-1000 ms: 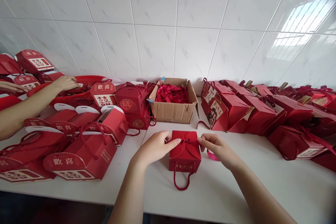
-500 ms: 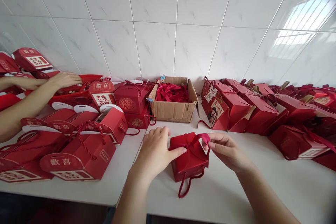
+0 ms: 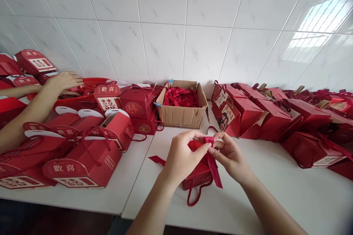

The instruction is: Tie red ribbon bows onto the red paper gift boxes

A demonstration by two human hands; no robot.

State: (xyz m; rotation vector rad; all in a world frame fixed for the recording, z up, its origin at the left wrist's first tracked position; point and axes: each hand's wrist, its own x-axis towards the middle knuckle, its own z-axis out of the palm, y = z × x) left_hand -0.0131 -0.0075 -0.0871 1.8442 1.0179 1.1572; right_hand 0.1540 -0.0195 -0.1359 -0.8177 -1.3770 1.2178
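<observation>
A small red gift box (image 3: pixel 195 174) with a twisted cord handle (image 3: pixel 194 201) hanging at its front stands on the white table before me. Over its top, a red ribbon (image 3: pixel 213 170) forms a loop between my fingers; one tail hangs down the front, another sticks out to the left. My left hand (image 3: pixel 185 156) pinches the loop between thumb and fingers. From the right side, my right hand (image 3: pixel 230 154) pinches the same ribbon with thumb and forefinger. Both hands partly cover the box top.
A cardboard box (image 3: pixel 180 116) of red ribbons stands by the tiled wall. Red gift boxes (image 3: pixel 82 165) crowd the left, and rows of red boxes (image 3: pixel 271 115) line the right. Another person's hand (image 3: pixel 64 80) reaches over a red basket (image 3: pixel 91 97) at far left.
My left hand has moved right, from the box's side to the ribbon. The ribbon is now looped between both hands, and its tails show. The other person's hand shifted slightly.
</observation>
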